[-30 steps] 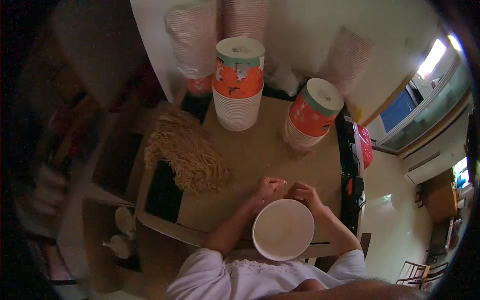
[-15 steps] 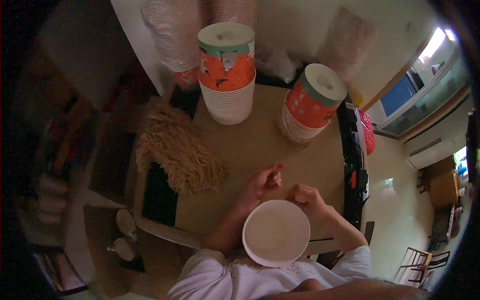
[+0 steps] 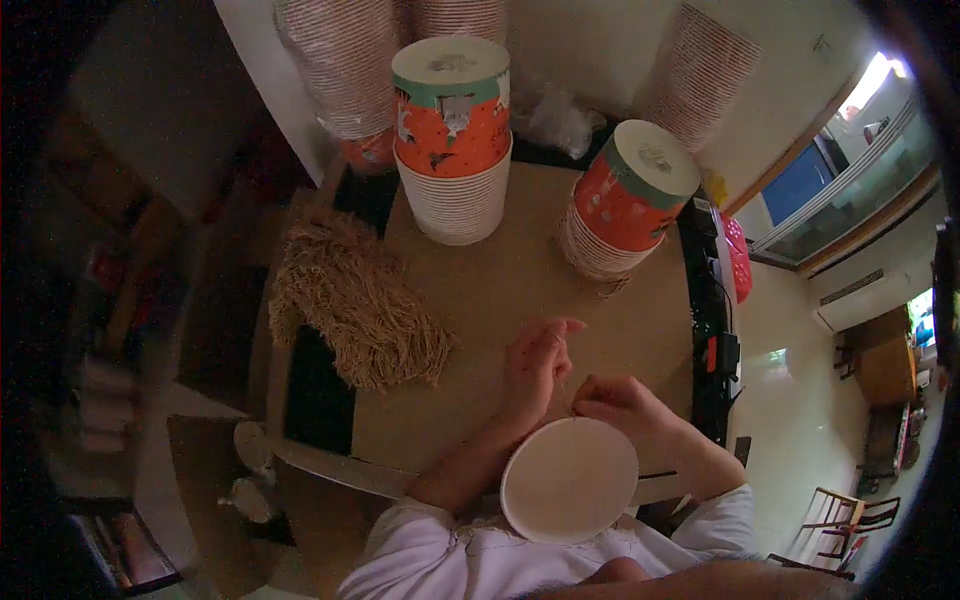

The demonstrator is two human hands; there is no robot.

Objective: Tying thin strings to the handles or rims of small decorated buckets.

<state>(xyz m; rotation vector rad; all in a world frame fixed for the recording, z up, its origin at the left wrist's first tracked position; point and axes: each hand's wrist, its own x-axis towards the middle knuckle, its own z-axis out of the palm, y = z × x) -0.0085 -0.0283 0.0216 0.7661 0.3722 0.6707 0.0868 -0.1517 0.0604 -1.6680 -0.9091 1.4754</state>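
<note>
A white paper bucket [image 3: 570, 482] rests against my chest at the table's near edge, its open mouth facing up. My right hand [image 3: 618, 402] is closed in a pinch at the bucket's far rim, on a thin brown cord. Just left of it, above the rim, my left hand [image 3: 540, 365] has its fingers curled and pressed together, the index finger pointing right. A faint strand of that cord runs between both hands. To the left lies a heap of brown twisted paper cords [image 3: 365, 310].
Upside-down stacks of orange and green paper buckets stand at the back: a tall stack [image 3: 452, 140] and a shorter, tilted stack [image 3: 630, 200]. Plastic-wrapped stacks [image 3: 340, 70] rise behind. Along the table's right edge runs a dark strip with black devices [image 3: 722, 352]. Brown board [image 3: 480, 300] covers the tabletop.
The bucket has shifted slightly right, with its mouth tipped more. My right hand has come onto its far rim, and my left hand has turned more upright.
</note>
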